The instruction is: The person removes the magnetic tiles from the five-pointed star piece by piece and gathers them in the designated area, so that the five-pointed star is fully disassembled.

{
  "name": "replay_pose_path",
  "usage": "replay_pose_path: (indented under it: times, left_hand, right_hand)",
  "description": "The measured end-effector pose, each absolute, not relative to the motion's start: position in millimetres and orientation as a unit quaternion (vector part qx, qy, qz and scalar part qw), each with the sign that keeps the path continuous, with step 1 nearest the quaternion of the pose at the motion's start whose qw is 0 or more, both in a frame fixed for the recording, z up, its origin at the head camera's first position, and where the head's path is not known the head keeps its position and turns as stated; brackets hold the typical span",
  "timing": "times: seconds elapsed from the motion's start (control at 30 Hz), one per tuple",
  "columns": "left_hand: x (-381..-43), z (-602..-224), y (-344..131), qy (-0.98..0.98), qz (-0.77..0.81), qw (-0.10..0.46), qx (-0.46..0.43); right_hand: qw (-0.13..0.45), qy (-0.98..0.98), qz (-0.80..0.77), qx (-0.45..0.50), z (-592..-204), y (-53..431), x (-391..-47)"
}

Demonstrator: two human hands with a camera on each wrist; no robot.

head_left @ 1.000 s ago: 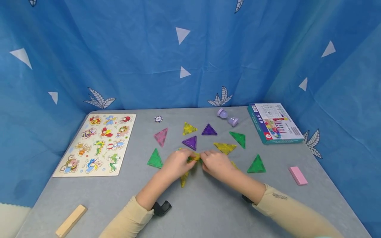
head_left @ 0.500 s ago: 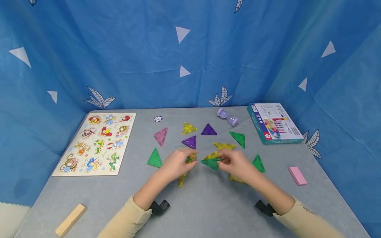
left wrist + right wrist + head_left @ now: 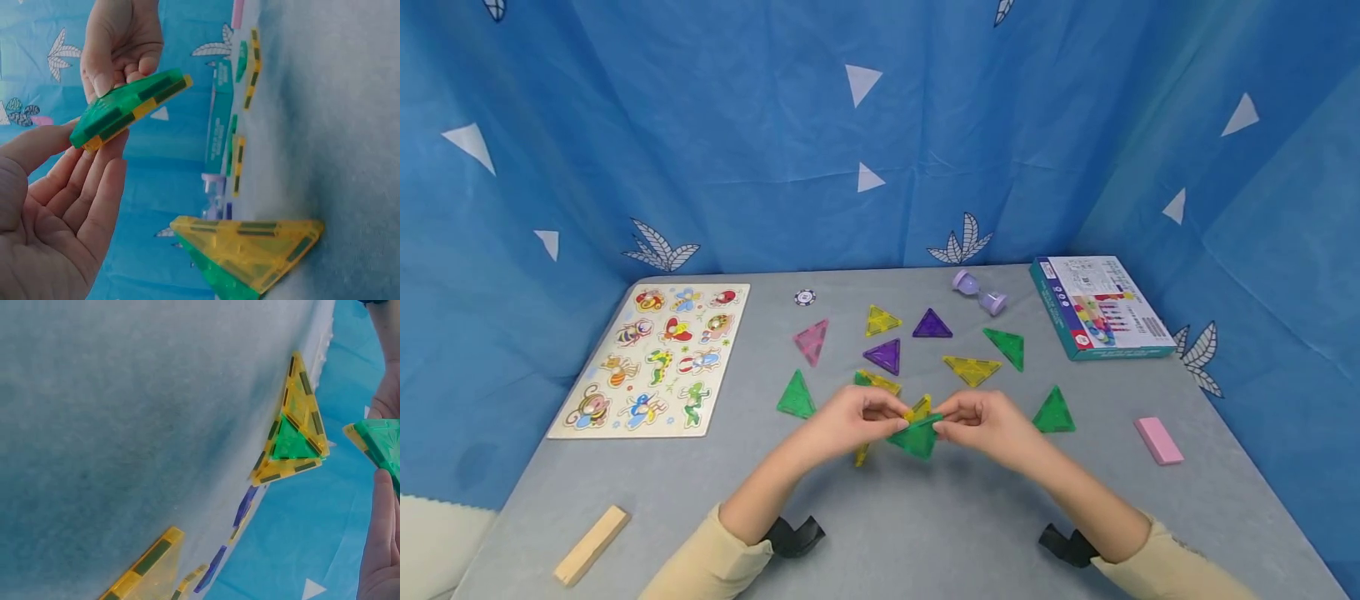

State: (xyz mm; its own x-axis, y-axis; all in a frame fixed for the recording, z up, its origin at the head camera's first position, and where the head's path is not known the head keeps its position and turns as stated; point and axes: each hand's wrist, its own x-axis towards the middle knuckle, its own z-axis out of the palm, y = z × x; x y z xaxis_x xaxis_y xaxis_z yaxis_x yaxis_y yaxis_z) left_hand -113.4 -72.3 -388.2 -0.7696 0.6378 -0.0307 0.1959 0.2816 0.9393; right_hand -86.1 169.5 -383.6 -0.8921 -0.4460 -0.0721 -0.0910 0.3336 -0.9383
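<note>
Between both hands, raised over the grey table, is a green triangular magnetic tile (image 3: pixel 917 440) with a yellow triangular magnetic tile (image 3: pixel 145 109) lying against it. My left hand (image 3: pixel 844 417) pinches the left end with thumb and fingertips. The right end is pinched by my right hand (image 3: pixel 996 427). Just behind and left of the left hand stands a structure of yellow and green triangular tiles (image 3: pixel 256 247), partly hidden by that hand in the head view. The right wrist view shows its yellow sides and a green triangle (image 3: pixel 292 440) within.
Around the hands lie purple (image 3: pixel 932 324), pink (image 3: pixel 812 341), yellow (image 3: pixel 972 369) and green (image 3: pixel 1055 411) triangular tiles. An insect puzzle board (image 3: pixel 651 362) is at left, a wooden block (image 3: pixel 592 546) front left. At right are a box (image 3: pixel 1101 308), hourglass (image 3: pixel 980 292) and pink block (image 3: pixel 1159 441).
From close together at the centre, my right hand has drawn back right with the green and yellow tiles. My left hand has left the standing structure and now grips those tiles' other end.
</note>
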Motion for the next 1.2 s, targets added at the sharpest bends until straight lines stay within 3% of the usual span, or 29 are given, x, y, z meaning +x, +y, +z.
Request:
replay_pose_path:
  times: [0.3, 0.57, 0.83, 1.03, 1.2]
  left_hand:
    - [-117, -382, -85, 0.799, 0.546, 0.128, 0.215]
    - [-128, -380, -128, 0.832, 0.518, 0.076, 0.182]
    - [-138, -398, -169, 0.849, 0.414, 0.189, 0.268]
    - [-137, -415, -183, 0.845, 0.356, 0.287, 0.277]
    - [-135, -418, -189, 0.848, 0.340, 0.307, 0.266]
  right_hand:
    - [0.144, 0.793, -0.575, -0.143, -377, 169, -101]
    - [0.147, 0.764, -0.624, -0.074, -382, 194, -132]
    - [0.243, 0.813, -0.527, -0.054, -417, 207, -158]
    - [0.288, 0.811, -0.505, -0.067, -425, 199, -163]
    - [0.307, 0.815, -0.487, -0.070, -426, 193, -165]
